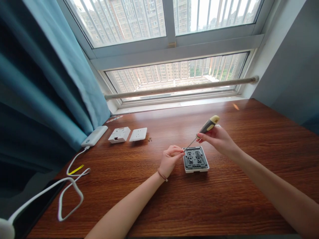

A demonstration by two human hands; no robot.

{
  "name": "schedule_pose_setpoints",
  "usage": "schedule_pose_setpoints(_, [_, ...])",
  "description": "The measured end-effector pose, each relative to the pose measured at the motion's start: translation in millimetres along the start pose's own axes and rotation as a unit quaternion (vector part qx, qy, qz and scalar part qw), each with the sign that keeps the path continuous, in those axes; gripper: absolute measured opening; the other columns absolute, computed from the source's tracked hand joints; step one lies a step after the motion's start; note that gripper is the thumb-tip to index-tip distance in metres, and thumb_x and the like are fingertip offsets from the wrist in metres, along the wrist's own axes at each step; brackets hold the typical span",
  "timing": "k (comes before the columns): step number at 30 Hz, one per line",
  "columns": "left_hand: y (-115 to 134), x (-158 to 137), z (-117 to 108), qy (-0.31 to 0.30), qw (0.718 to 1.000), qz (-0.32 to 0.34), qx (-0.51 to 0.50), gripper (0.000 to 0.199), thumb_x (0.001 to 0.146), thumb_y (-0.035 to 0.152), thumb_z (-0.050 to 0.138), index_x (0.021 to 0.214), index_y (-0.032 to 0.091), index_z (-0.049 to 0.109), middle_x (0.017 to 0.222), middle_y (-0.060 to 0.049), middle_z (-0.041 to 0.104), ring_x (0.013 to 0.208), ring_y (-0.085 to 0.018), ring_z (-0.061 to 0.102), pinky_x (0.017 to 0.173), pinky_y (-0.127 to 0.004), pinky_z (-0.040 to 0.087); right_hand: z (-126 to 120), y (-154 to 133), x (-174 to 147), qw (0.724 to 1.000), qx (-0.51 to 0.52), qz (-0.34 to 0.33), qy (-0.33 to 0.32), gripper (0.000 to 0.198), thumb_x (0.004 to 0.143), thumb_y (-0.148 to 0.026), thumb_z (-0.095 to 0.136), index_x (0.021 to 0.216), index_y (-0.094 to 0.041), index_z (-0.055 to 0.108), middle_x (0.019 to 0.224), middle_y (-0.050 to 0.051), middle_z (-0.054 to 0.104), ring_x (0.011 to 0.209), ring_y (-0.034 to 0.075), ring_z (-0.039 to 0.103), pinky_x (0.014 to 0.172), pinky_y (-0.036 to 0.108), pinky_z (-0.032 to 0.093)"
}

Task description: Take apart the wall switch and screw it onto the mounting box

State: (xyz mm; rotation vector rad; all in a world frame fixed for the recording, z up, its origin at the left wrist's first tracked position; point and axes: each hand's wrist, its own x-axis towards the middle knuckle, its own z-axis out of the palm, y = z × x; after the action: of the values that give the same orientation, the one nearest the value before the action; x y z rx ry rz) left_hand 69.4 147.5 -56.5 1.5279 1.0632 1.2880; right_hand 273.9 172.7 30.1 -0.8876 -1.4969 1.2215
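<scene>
A square wall switch [196, 159] lies on the wooden table, its grey inner frame facing up over a white base. In my right hand [218, 137] is a screwdriver [208, 126] with a grey and pale yellow handle, tilted so that its shaft runs down to the switch's far left corner. The fingertips of my left hand [169, 159] are pinched together at that same corner, beside the screwdriver's tip. Whatever they pinch is too small to make out.
Left of my hands lie a white back box [119, 135], a white socket faceplate [138, 134] and several small brass screws [150, 139]. A white power bank [94, 136] with a looping white cable [71, 179] sits by the blue curtain [82, 83]. The window rail [181, 88] runs behind the table [224, 205].
</scene>
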Motion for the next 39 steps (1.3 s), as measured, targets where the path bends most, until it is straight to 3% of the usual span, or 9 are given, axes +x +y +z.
schedule_pose_setpoints(9, [-1.9, -1.0, 2.1, 0.001, 1.0, -0.006, -0.015, 0.014, 0.068, 0.029, 0.069, 0.073, 0.016, 0.071, 0.08, -0.006, 0.062, 0.082, -0.017, 0.057, 0.078, -0.03, 0.046, 1.7, -1.4, -2.3, 0.998, -0.044, -0.022, 0.025, 0.027, 0.066, -0.036, 0.072, 0.074, -0.014, 0.058, 0.067, 0.005, 0.066, 0.06, 0.018, 0.065, 0.06, 0.033, 0.056])
schedule_pose_setpoints(21, [-3.8, -1.7, 6.2, 0.013, 0.999, 0.029, 0.002, 0.012, 0.067, 0.028, 0.07, 0.072, 0.017, 0.071, 0.08, -0.006, 0.065, 0.081, -0.017, 0.059, 0.077, -0.029, 0.046, 3.8, 0.0, -5.5, 0.992, -0.103, -0.067, 0.001, 0.024, 0.069, -0.034, 0.07, 0.076, -0.014, 0.058, 0.069, 0.005, 0.065, 0.061, 0.017, 0.064, 0.06, 0.034, 0.056])
schedule_pose_setpoints(25, [-3.5, -2.2, 6.3, 0.015, 0.999, 0.037, 0.024, 0.012, 0.067, 0.028, 0.07, 0.073, 0.017, 0.072, 0.079, -0.006, 0.067, 0.081, -0.018, 0.059, 0.078, -0.03, 0.046, 8.5, -4.2, -10.9, 0.982, -0.137, -0.127, -0.014, 0.021, 0.07, -0.031, 0.069, 0.08, -0.015, 0.061, 0.079, 0.006, 0.065, 0.073, 0.019, 0.063, 0.07, 0.036, 0.055])
schedule_pose_setpoints(28, [-3.5, -2.4, 5.7, 0.009, 0.998, 0.039, 0.039, 0.013, 0.068, 0.029, 0.07, 0.074, 0.018, 0.072, 0.079, -0.006, 0.067, 0.082, -0.019, 0.059, 0.079, -0.031, 0.046, 14.6, -6.9, -15.5, 0.983, -0.108, -0.147, -0.034, 0.019, 0.072, -0.029, 0.068, 0.085, -0.017, 0.062, 0.09, 0.006, 0.064, 0.082, 0.019, 0.063, 0.078, 0.037, 0.054])
schedule_pose_setpoints(33, [-3.8, -2.2, 4.5, -0.022, 0.997, 0.038, 0.063, 0.013, 0.069, 0.029, 0.068, 0.075, 0.019, 0.073, 0.079, -0.007, 0.067, 0.082, -0.019, 0.059, 0.079, -0.032, 0.046, 21.6, -5.3, -18.1, 0.985, -0.098, -0.141, -0.02, 0.043, 0.073, -0.027, 0.067, 0.112, -0.02, 0.05, 0.088, 0.004, 0.066, 0.082, 0.018, 0.064, 0.081, 0.036, 0.053])
schedule_pose_setpoints(39, [-6.8, -1.4, 5.6, -0.032, 0.995, 0.048, 0.079, 0.012, 0.068, 0.03, 0.069, 0.072, 0.02, 0.073, 0.077, -0.007, 0.067, 0.082, -0.019, 0.058, 0.077, -0.032, 0.046, 24.7, -1.8, -20.4, 0.981, -0.117, -0.153, -0.02, 0.065, 0.075, -0.025, 0.064, 0.13, -0.025, 0.03, 0.093, 0.003, 0.067, 0.086, 0.019, 0.065, 0.084, 0.035, 0.052])
